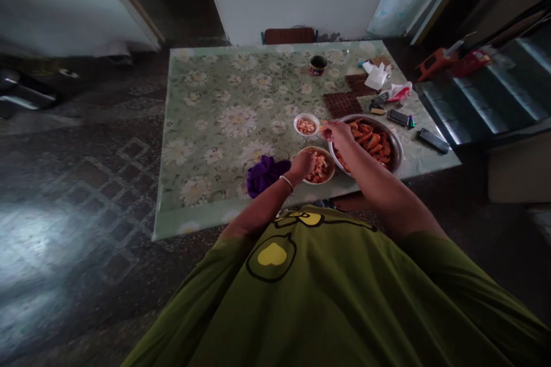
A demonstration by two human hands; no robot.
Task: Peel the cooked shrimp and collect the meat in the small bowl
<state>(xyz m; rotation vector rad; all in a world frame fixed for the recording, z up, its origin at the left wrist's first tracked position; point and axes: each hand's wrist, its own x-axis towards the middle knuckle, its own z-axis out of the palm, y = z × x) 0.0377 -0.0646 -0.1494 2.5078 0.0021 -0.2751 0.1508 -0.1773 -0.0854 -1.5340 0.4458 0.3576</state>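
My right hand [338,131] is closed in a pinch at the left rim of a large metal bowl [400,152] that holds several orange-red cooked shrimp [372,141]. A small pale orange piece, apparently a peeled shrimp [321,128], shows at its fingertips, close to a small white bowl [297,128] with peeled shrimp meat [306,126] inside. My left hand [303,165] is over the left side of another bowl [319,183] filled with shrimp shells [321,167]. Its fingers are curled downward, and whatever they may hold is hidden.
A purple cloth [263,176] lies left of my left hand. Farther back are an open can [317,65] and brown woven mats [343,104]. On the right stand crumpled white plastic [377,76], a dark box [398,118] and a black case [433,141]. A flowered tablecloth [206,126] covers the table.
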